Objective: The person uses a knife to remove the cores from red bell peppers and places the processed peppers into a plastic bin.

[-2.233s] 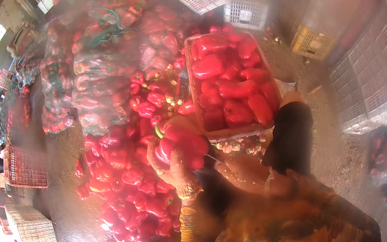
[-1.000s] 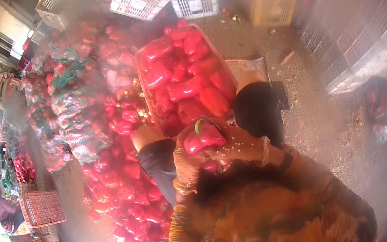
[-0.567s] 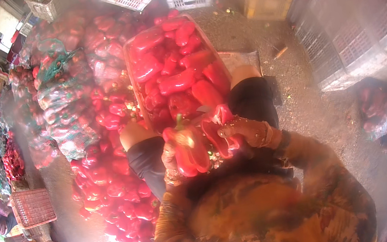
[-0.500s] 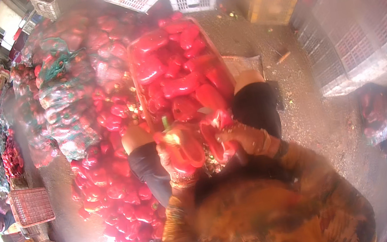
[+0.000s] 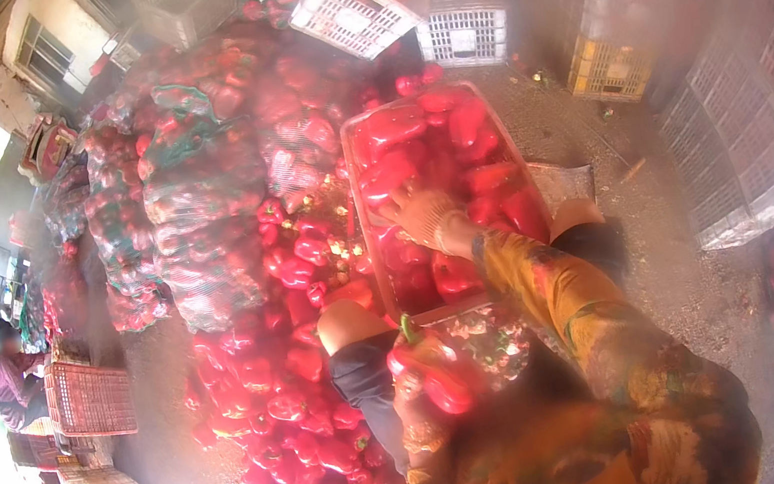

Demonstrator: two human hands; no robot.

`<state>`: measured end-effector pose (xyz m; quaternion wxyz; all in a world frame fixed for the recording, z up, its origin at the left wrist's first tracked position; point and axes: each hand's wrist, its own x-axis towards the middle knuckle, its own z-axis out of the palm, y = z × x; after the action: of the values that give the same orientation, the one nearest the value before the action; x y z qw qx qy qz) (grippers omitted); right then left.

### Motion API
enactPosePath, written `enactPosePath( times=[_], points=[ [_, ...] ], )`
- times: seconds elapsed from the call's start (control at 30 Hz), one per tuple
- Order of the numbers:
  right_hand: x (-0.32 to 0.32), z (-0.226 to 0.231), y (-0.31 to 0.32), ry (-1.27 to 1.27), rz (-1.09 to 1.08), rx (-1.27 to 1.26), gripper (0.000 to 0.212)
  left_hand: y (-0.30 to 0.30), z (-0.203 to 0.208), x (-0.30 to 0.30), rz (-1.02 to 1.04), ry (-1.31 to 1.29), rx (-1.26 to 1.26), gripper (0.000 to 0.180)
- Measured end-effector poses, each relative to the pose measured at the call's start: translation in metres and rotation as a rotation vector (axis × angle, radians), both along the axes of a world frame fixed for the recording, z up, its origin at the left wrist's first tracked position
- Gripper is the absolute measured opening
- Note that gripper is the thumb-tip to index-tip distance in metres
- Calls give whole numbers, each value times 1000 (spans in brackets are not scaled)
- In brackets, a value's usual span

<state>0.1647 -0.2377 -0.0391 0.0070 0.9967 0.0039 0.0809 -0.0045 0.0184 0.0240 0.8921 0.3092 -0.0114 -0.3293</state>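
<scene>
While a loose heap of red peppers [image 5: 300,398] covers the floor on the left, the left hand [image 5: 421,394] sits low near the knee, fingers wrapped around one pepper [image 5: 437,376]. Further right, the right hand [image 5: 423,216] reaches into the crate [image 5: 356,161], fingers spread flat on the peppers, gripping nothing.
</scene>
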Motion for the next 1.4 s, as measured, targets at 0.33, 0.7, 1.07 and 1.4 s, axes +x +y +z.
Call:
enactPosePath(
  times=[0.33,0.7,1.07,1.4],
  points=[
    [-112,41,12,-190,-119,1164,47,-2,18,19,226,-308,257,78],
    [-223,82,83,176,-67,1571,47,-10,-10,16,378,-1684,1036,93],
    [-248,65,104,-133,-140,1902,37,-10,-2,-29,39,-703,515,116],
    [-258,58,104,95,-112,1734,54,-13,-31,-39,-2,-248,250,92]
  ],
)
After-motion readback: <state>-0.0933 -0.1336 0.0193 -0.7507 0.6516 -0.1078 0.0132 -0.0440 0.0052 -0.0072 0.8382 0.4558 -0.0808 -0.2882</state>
